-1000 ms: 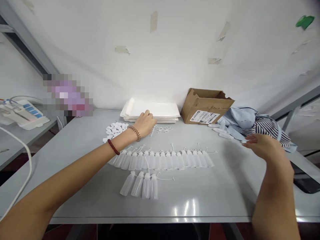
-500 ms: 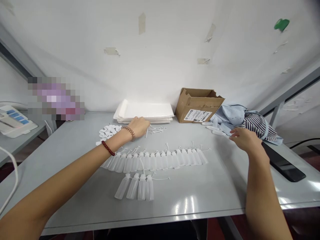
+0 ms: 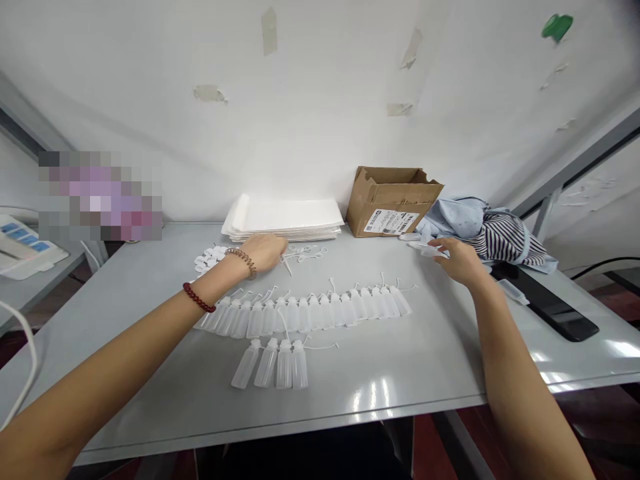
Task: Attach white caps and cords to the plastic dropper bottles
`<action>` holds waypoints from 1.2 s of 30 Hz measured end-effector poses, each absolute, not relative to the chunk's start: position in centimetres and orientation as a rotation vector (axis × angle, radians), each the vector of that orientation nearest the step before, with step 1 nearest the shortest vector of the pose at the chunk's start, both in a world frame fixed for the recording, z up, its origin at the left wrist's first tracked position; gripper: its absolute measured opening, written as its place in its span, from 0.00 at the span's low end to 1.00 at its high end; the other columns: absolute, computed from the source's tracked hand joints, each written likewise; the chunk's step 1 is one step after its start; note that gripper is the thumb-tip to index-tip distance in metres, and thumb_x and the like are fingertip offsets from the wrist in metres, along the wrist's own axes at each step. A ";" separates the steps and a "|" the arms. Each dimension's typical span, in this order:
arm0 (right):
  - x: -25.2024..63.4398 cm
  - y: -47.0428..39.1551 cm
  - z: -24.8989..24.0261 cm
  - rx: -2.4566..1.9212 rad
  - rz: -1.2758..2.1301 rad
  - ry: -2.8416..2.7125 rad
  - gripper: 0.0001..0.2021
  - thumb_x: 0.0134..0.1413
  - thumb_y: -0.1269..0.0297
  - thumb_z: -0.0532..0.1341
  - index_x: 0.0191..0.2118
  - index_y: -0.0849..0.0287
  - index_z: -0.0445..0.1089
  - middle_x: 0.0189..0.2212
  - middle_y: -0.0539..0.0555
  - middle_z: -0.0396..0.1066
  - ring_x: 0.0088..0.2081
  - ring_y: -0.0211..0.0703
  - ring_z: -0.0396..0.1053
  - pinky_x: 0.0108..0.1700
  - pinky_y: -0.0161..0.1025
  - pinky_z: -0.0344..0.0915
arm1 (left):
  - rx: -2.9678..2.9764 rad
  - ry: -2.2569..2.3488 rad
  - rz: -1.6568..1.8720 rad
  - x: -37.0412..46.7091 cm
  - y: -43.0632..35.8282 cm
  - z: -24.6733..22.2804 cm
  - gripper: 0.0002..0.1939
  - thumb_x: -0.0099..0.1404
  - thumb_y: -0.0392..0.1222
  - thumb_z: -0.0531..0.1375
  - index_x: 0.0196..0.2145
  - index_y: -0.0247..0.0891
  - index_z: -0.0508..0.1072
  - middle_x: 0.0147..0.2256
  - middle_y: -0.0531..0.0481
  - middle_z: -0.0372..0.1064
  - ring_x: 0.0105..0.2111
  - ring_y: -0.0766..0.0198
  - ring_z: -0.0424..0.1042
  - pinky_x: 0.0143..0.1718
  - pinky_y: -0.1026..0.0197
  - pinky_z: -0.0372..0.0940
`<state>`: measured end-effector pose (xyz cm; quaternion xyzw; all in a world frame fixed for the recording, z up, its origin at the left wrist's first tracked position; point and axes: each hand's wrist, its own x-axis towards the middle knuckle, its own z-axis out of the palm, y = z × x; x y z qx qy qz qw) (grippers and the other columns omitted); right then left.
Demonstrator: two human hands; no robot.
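My left hand (image 3: pixel 267 252) is closed at the back of the table, palm down, with a thin white plastic piece (image 3: pixel 287 265) sticking out below its fingertips. Loose white strap-like pieces (image 3: pixel 306 253) lie just right of it. White caps (image 3: pixel 207 257) are heaped left of the wrist. My right hand (image 3: pixel 457 259) has its fingertips pinched on a translucent squeeze bottle (image 3: pixel 424 250) at the back right, among a few others. A long row of such bottles (image 3: pixel 300 315) lies mid-table, several with thin straps at their necks. A shorter row (image 3: pixel 284 365) lies nearer me.
Behind are a stack of white envelopes (image 3: pixel 290 220) and an open cardboard box (image 3: pixel 390 207). Bundled blue and striped cloth (image 3: pixel 500 233) sits right of the box. A black phone (image 3: pixel 555 313) lies at the right, with one loose bottle (image 3: pixel 513 291) beside it.
My right hand has moved left and slightly back onto the bottles by the box, uncovering the bottle near the phone. My left hand stays near the straps. The view has shifted slightly.
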<state>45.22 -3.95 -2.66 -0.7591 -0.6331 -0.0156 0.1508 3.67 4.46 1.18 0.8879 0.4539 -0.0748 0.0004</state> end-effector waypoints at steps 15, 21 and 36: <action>43.2 -4.3 -1.3 -2.102 0.058 -1.661 0.14 0.44 0.67 0.61 0.40 0.60 0.72 0.36 0.57 0.75 0.40 0.52 0.72 0.45 0.48 0.65 | 2.498 1.474 0.423 -0.6 0.5 2.2 0.11 0.62 0.44 0.52 0.30 0.40 0.72 0.35 0.48 0.73 0.37 0.57 0.70 0.37 0.58 0.64; 38.1 -5.2 -0.5 -1.437 0.302 -1.432 0.21 0.49 0.58 0.61 0.50 0.55 0.66 0.43 0.56 0.72 0.44 0.50 0.70 0.44 0.49 0.67 | 2.296 1.450 0.793 -0.2 -2.8 2.8 0.09 0.61 0.47 0.57 0.34 0.40 0.71 0.36 0.50 0.73 0.37 0.58 0.70 0.34 0.60 0.65; 25.6 -8.0 -0.1 -1.124 1.258 -1.201 0.12 0.41 0.62 0.70 0.34 0.56 0.70 0.35 0.51 0.71 0.36 0.40 0.68 0.35 0.37 0.65 | 2.499 0.933 1.176 1.9 -5.4 2.1 0.07 0.62 0.35 0.60 0.40 0.34 0.74 0.38 0.45 0.74 0.41 0.60 0.70 0.45 0.55 0.66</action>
